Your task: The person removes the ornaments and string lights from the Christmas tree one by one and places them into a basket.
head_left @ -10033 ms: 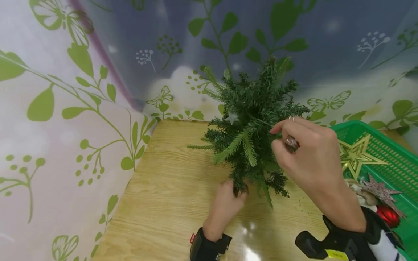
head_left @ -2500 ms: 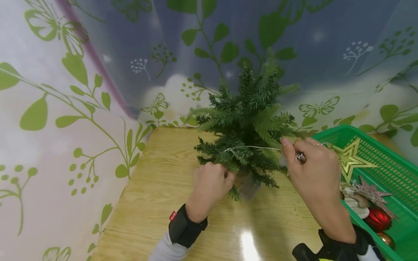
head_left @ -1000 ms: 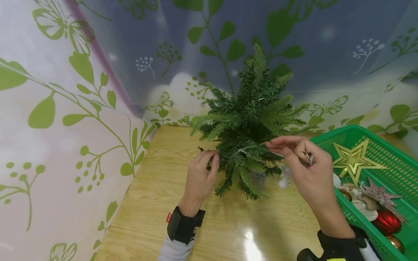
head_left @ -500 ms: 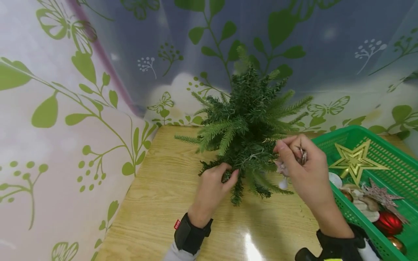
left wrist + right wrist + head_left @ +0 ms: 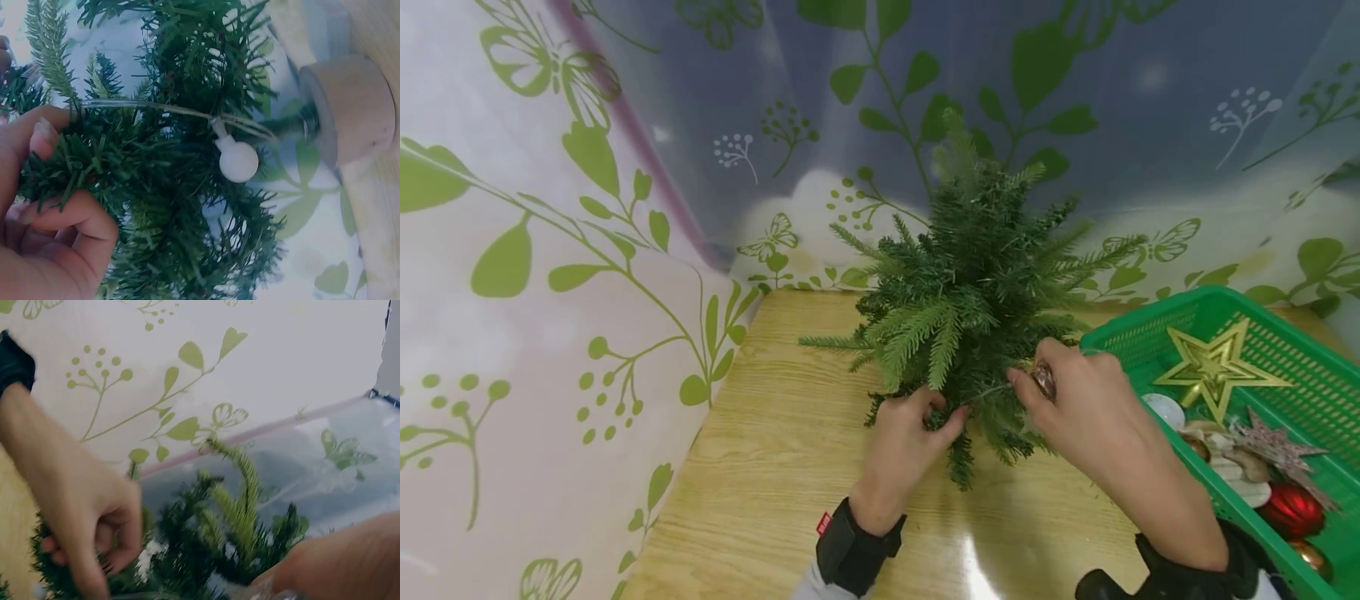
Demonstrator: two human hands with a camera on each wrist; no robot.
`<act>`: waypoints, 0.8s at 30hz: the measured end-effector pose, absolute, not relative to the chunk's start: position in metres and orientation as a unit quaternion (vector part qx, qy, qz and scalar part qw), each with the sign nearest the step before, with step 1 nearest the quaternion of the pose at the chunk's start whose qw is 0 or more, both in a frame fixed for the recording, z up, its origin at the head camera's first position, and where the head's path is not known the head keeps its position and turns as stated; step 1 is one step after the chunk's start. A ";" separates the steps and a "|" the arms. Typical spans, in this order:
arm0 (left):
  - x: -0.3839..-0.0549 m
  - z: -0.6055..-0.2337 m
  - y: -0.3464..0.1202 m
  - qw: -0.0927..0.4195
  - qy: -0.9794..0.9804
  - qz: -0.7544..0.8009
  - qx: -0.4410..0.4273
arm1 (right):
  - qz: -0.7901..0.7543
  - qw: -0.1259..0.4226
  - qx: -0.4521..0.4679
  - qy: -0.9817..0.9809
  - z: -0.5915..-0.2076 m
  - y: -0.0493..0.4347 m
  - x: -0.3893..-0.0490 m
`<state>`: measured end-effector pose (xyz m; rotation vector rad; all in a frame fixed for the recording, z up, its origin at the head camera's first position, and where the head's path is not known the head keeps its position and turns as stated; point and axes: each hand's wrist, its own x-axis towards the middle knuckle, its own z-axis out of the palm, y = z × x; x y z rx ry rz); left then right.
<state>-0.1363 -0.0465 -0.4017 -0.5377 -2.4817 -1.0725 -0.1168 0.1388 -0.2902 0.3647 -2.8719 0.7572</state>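
A small artificial Christmas tree (image 5: 977, 267) stands on the wooden table. My left hand (image 5: 895, 454) pinches a lower branch (image 5: 94, 156) between thumb and fingers. To the right, my right hand (image 5: 1097, 417) grips the clear wire of a string of lights (image 5: 992, 392), which stretches over to the branch. A shiny brownish piece (image 5: 1043, 379) sits within the curled right fingers; its kind is unclear. In the left wrist view, a white ball bulb (image 5: 239, 161) hangs from the wire, and the round wooden base (image 5: 356, 106) of the tree shows. Foliage hides part of the wire.
A green plastic basket (image 5: 1213, 292) stands at the right, close to my right forearm. It holds a gold star (image 5: 1217, 367), a pink glittery star (image 5: 1273, 442), a red bauble (image 5: 1292, 510) and other ornaments. Leaf-patterned walls (image 5: 820, 108) enclose the table (image 5: 760, 467) behind and at left.
The tree has turned and shifted between frames. Lately my left hand moved from the left-side foliage to a lower front branch, and my right hand came lower and closer to it, carrying the wire.
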 end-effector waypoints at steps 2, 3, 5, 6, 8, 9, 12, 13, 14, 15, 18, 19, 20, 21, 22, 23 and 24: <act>-0.135 -0.402 -0.043 0.187 -0.879 -0.394 -0.191 | 0.240 0.057 0.120 -0.962 -0.287 0.139 -0.115; -0.134 -0.401 -0.041 0.186 -0.877 -0.399 -0.190 | 0.235 0.047 0.119 -0.964 -0.286 0.139 -0.114; -0.133 -0.401 -0.038 0.184 -0.875 -0.408 -0.185 | 0.228 0.032 0.118 -0.966 -0.284 0.140 -0.113; -0.133 -0.401 -0.036 0.184 -0.873 -0.414 -0.182 | 0.223 0.025 0.117 -0.967 -0.283 0.140 -0.113; -0.132 -0.401 -0.033 0.179 -0.870 -0.425 -0.176 | 0.209 0.016 0.113 -0.971 -0.282 0.140 -0.114; -0.131 -0.401 -0.032 0.174 -0.869 -0.429 -0.174 | 0.200 0.013 0.112 -0.973 -0.281 0.140 -0.114; -0.131 -0.401 -0.030 0.163 -0.866 -0.440 -0.173 | 0.173 0.003 0.106 -0.979 -0.278 0.140 -0.116; -0.131 -0.401 -0.030 0.162 -0.865 -0.441 -0.173 | 0.165 0.006 0.103 -0.981 -0.277 0.139 -0.117; -0.131 -0.401 -0.031 0.165 -0.864 -0.442 -0.175 | 0.158 0.010 0.099 -0.982 -0.276 0.138 -0.116; -0.131 -0.401 -0.031 0.171 -0.863 -0.442 -0.175 | 0.152 0.016 0.095 -0.984 -0.275 0.137 -0.116; -0.133 -0.400 -0.032 0.193 -0.858 -0.442 -0.177 | 0.139 0.071 0.083 -0.984 -0.274 0.133 -0.113; -0.134 -0.399 -0.032 0.201 -0.856 -0.441 -0.178 | 0.135 0.097 0.080 -0.983 -0.275 0.131 -0.113; -0.135 -0.398 -0.031 0.204 -0.855 -0.442 -0.179 | 0.133 0.122 0.076 -0.981 -0.276 0.130 -0.112; -0.136 -0.397 -0.030 0.203 -0.854 -0.444 -0.177 | 0.132 0.146 0.074 -0.978 -0.277 0.128 -0.112; -0.136 -0.396 -0.029 0.206 -0.853 -0.446 -0.176 | 0.133 0.171 0.073 -0.974 -0.279 0.126 -0.112; -0.136 -0.395 -0.028 0.207 -0.852 -0.449 -0.174 | 0.135 0.191 0.072 -0.970 -0.281 0.125 -0.113; -0.136 -0.394 -0.027 0.205 -0.851 -0.452 -0.171 | 0.138 0.206 0.072 -0.966 -0.282 0.123 -0.115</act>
